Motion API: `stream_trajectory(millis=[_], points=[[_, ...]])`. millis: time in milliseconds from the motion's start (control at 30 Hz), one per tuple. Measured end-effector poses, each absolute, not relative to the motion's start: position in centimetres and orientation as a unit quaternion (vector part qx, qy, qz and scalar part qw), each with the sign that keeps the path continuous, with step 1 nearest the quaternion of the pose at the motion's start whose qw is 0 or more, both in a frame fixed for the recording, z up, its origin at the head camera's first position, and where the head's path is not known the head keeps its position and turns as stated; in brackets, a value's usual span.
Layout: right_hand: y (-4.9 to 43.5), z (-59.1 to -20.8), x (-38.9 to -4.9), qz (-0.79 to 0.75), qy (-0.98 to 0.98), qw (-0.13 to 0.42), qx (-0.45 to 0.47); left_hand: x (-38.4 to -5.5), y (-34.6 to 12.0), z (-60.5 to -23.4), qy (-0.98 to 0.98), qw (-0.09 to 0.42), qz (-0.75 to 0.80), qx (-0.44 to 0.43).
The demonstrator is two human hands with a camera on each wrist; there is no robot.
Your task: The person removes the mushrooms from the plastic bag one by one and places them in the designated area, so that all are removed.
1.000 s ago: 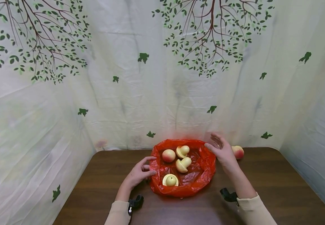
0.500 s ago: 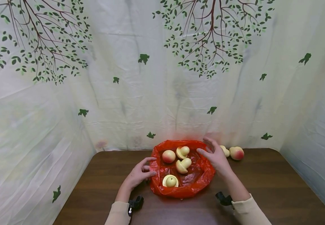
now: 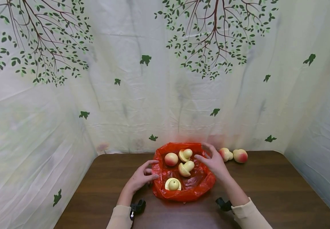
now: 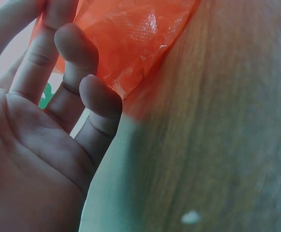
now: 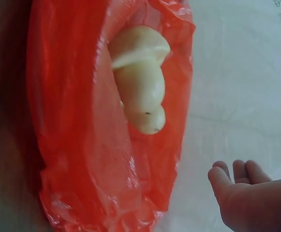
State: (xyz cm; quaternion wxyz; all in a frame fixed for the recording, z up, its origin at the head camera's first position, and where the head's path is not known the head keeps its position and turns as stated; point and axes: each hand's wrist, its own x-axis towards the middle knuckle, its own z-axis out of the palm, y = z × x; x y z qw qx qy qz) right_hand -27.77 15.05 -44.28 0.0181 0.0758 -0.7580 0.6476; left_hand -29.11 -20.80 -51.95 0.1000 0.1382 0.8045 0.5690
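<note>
A red plastic bag (image 3: 194,192) stands on the table with its mouth open. Inside lie several toy mushrooms with yellow-pink caps and pale stems, including a mushroom with its round cap up (image 3: 171,159) and a mushroom stem end up (image 3: 173,183). At the bag's left edge is my left hand (image 3: 138,176), thumb and index finger apart against the plastic; the left wrist view shows its fingers (image 4: 70,53) loosely bent by the bag's outer side. My right hand (image 3: 217,162) overlaps the right rim, thumb and fingers spread, holding nothing. The right wrist view shows that hand (image 5: 251,198) beside the bag.
On the brown wooden table (image 3: 279,184), to the right behind my right hand, a mushroom on its side (image 3: 225,154) lies next to another mushroom (image 3: 240,156). A white curtain (image 3: 119,108) printed with branches and leaves surrounds the table. Each wrist carries a black camera (image 3: 137,206).
My right hand has moved left onto the bag's right rim, and a mushroom on the table behind it has come into view. The left hand stays in place.
</note>
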Motion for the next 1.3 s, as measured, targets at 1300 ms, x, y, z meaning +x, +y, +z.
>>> stream_trajectory(millis=[1300], points=[[11.6,-49.0,-28.1,0.614,-0.787,-0.01,0.055,-29.1,-20.8,-52.0,0.805,0.101,0.569,0.135]])
